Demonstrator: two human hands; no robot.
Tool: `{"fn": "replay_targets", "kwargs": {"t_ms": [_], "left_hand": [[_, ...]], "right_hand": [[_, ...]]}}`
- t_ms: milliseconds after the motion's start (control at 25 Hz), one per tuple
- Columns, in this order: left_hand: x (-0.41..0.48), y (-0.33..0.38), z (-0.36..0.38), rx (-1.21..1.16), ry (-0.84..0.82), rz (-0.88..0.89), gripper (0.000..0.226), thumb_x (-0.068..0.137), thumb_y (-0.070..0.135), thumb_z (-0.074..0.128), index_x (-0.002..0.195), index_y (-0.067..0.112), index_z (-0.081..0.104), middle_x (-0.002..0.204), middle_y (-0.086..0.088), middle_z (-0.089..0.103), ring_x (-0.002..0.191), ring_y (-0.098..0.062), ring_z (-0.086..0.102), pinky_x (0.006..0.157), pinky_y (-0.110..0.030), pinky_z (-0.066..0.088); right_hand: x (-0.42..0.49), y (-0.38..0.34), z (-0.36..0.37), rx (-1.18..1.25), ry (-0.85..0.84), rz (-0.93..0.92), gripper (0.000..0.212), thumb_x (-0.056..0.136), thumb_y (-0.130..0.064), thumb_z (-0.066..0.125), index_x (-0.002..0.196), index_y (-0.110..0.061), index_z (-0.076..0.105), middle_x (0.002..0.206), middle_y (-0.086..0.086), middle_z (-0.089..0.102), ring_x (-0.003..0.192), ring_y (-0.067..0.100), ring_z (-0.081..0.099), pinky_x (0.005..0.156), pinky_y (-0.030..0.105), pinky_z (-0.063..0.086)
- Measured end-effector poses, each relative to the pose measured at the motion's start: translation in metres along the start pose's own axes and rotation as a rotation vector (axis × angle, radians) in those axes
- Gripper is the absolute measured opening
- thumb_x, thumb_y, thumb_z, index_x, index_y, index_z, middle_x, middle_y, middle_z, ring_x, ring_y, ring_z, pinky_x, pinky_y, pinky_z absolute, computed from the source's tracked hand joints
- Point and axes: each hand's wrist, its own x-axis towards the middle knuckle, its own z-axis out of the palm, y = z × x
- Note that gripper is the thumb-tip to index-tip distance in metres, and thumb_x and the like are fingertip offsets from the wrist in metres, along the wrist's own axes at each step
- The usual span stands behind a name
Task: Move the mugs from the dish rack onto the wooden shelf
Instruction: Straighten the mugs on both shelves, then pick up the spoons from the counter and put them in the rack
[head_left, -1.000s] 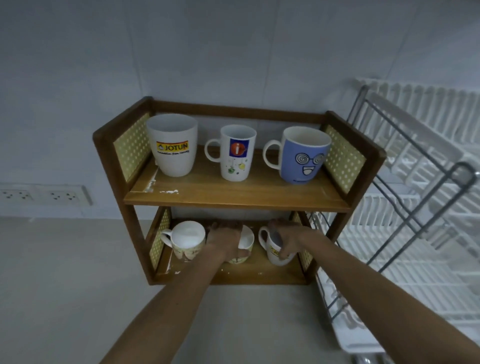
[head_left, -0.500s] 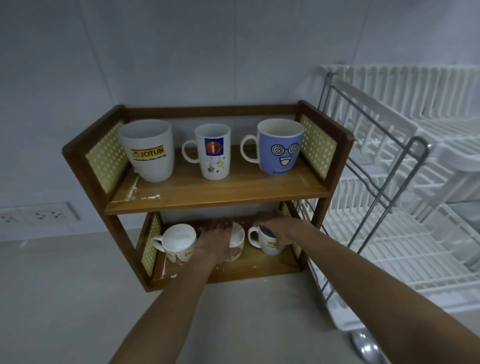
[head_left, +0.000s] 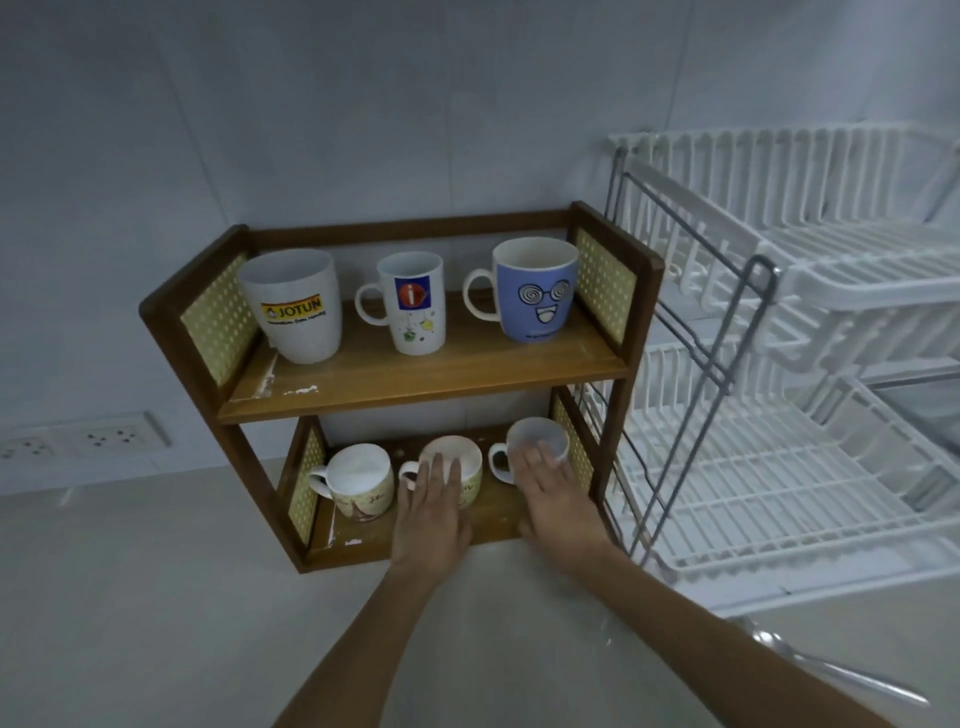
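The wooden shelf (head_left: 415, 382) stands against the wall with three mugs on its top board: a white Jotun mug (head_left: 293, 306), a white mug with a red badge (head_left: 410, 309) and a blue face mug (head_left: 535, 288). Three more mugs stand on the bottom board: a cream one at the left (head_left: 358, 480), a middle one (head_left: 451, 457) and a white one at the right (head_left: 537, 441). My left hand (head_left: 431, 514) is flat and open in front of the middle mug. My right hand (head_left: 553, 496) is open in front of the right mug, fingertips over its near side.
The white two-tier dish rack (head_left: 779, 415) with a grey metal frame fills the right side, right beside the shelf; no mugs show in it. A spoon (head_left: 831, 670) lies on the counter at lower right. Wall sockets (head_left: 72, 441) sit at the left.
Both hands have let go of the middle and right mugs on the bottom board and drawn back, fingers now spread. The view has shifted right.
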Motion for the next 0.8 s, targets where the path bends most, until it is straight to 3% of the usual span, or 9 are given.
{"fn": "replay_targets", "kwargs": {"t_ms": [160,280,400,560,720,800], "left_hand": [[-0.054,0.039,0.017,-0.224,0.042,0.016,0.073,0.093,0.032,0.048,0.151,0.015,0.008,0.161,-0.009,0.002,0.148,-0.024,0.0,0.118,-0.046,0.003],[-0.101,0.082,0.027,-0.426,0.087,0.179,0.056,0.085,0.013,0.057,0.14,0.009,0.043,0.147,-0.01,0.042,0.138,-0.028,0.035,0.114,-0.042,0.024],[-0.129,0.135,0.035,-0.511,0.09,0.352,0.046,0.077,0.006,0.059,0.123,0.01,0.062,0.119,-0.008,0.066,0.11,-0.026,0.061,0.099,-0.031,0.041],[-0.144,0.219,0.041,-0.495,-0.097,0.466,0.05,0.084,0.019,0.049,0.134,0.02,0.05,0.123,-0.005,0.057,0.109,-0.025,0.054,0.092,-0.035,0.046],[-0.144,0.269,0.052,-0.246,-0.216,0.473,0.059,0.089,0.046,0.045,0.145,0.035,0.027,0.129,-0.008,0.044,0.116,-0.028,0.045,0.096,-0.038,0.039],[-0.142,0.279,0.059,-0.103,-0.233,0.441,0.059,0.088,0.056,0.043,0.142,0.034,0.032,0.13,-0.008,0.042,0.118,-0.027,0.041,0.096,-0.037,0.035]], "right_hand": [[-0.097,0.002,0.002,0.292,0.162,-0.127,0.064,0.077,-0.002,0.064,0.138,-0.004,0.045,0.147,0.014,0.042,0.138,0.028,0.033,0.111,0.039,0.028],[-0.156,0.029,-0.001,0.387,0.22,-0.084,0.049,0.071,0.003,0.068,0.119,-0.006,0.063,0.121,0.011,0.064,0.115,0.022,0.059,0.098,0.027,0.046],[-0.196,0.067,-0.01,0.388,0.234,0.053,0.03,0.074,0.0,0.064,0.103,-0.005,0.068,0.1,0.009,0.07,0.094,0.026,0.066,0.082,0.027,0.046],[-0.236,0.126,-0.018,0.274,0.285,0.252,0.021,0.073,0.004,0.074,0.091,-0.005,0.07,0.087,0.01,0.071,0.081,0.033,0.065,0.074,0.036,0.047],[-0.258,0.178,-0.022,0.168,0.072,0.456,0.026,0.078,-0.012,0.069,0.104,-0.013,0.068,0.107,0.005,0.066,0.101,0.032,0.058,0.083,0.04,0.046],[-0.264,0.194,-0.023,0.132,-0.069,0.424,0.03,0.082,-0.027,0.066,0.112,-0.019,0.065,0.115,0.0,0.061,0.108,0.026,0.054,0.086,0.036,0.043]]}}
